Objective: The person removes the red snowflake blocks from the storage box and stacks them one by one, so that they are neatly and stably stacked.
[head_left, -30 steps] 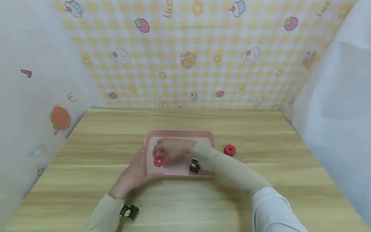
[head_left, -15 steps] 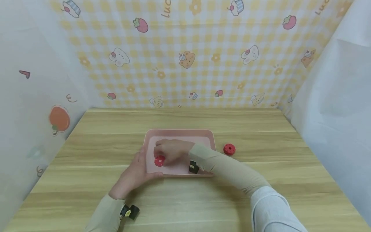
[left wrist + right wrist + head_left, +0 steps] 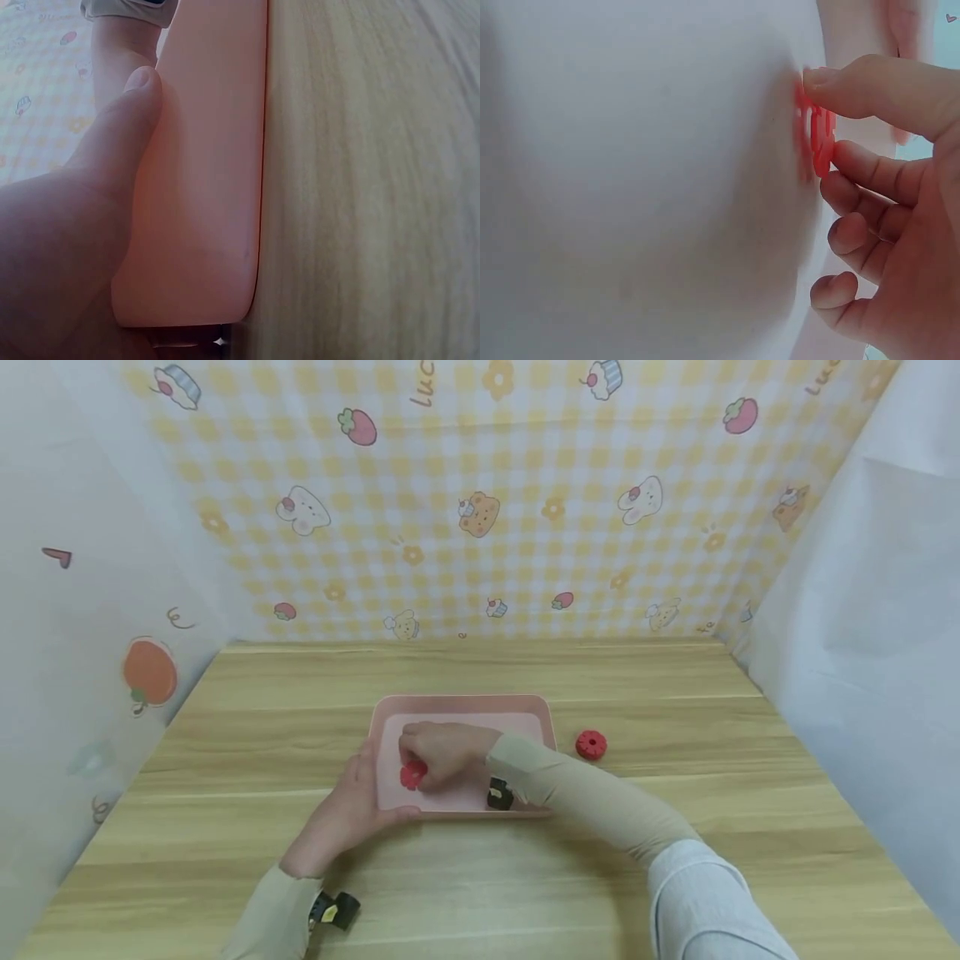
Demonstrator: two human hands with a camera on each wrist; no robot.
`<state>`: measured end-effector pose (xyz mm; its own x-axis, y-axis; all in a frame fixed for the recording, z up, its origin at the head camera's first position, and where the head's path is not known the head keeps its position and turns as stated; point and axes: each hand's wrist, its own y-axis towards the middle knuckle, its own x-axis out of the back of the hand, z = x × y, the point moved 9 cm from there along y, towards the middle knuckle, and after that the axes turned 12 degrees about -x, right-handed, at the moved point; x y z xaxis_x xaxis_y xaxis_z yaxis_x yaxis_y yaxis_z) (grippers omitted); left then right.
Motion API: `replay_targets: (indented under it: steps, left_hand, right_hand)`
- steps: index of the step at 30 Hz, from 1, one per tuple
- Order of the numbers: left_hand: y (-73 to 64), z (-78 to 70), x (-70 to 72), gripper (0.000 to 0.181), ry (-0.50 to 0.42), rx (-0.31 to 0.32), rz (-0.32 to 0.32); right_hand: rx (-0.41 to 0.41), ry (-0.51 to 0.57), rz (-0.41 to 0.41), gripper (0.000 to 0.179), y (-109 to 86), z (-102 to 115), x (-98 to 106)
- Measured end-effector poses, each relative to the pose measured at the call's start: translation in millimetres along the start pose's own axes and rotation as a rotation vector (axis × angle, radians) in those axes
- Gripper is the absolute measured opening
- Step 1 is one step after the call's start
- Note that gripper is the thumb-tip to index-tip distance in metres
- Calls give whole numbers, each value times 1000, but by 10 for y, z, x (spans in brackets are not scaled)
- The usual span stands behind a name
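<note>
In the head view, a shallow pink tray (image 3: 480, 703) lies on the table. My left hand (image 3: 348, 806) holds its near left corner, thumb along the front rim and fingers at the left side; in the left wrist view the thumb (image 3: 120, 127) lies over the outer wall. My right hand (image 3: 446, 753) is inside the tray, pinching a red notched plastic disc (image 3: 412, 775) near the left end. The right wrist view has this disc (image 3: 823, 142) on edge between thumb and index finger, close to the tray floor, the other fingers curled.
Right of the tray, a thicker red notched piece (image 3: 592, 744), perhaps several discs stacked, lies on the wooden table (image 3: 480, 885). A yellow checked backdrop (image 3: 525, 552) stands behind, and white sheets hang at both sides. Black devices (image 3: 335, 910) are strapped to the wrists.
The red disc in the right hand has tilted, and the fingers have closed further over it. The left hand and tray stay put; the whole view shifts slightly.
</note>
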<state>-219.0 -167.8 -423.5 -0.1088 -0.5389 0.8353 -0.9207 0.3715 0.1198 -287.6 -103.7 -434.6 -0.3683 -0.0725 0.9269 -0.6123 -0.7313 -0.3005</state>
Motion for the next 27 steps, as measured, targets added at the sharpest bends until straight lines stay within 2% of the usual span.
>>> replay_targets:
  steps: [9,17,19,23,27]
  left_hand:
    - [-8,13,-11,127,-6,-10,-17]
    - [-10,19,-22,127,-4,-6,-11]
    - [-9,17,-25,127,-9,-7,-12]
    - [-7,19,-27,127,-5,2,-6]
    - [-4,14,-16,127,10,5,2]
  right_hand:
    - [4,55,-1,19,-48,-24,65]
    - [-12,55,-17,17,-108,-98,96]
    - [-6,106,-16,11,-144,-138,113]
    - [5,162,-27,7,-224,-194,206]
    - [-44,169,-32,13,-286,-262,296]
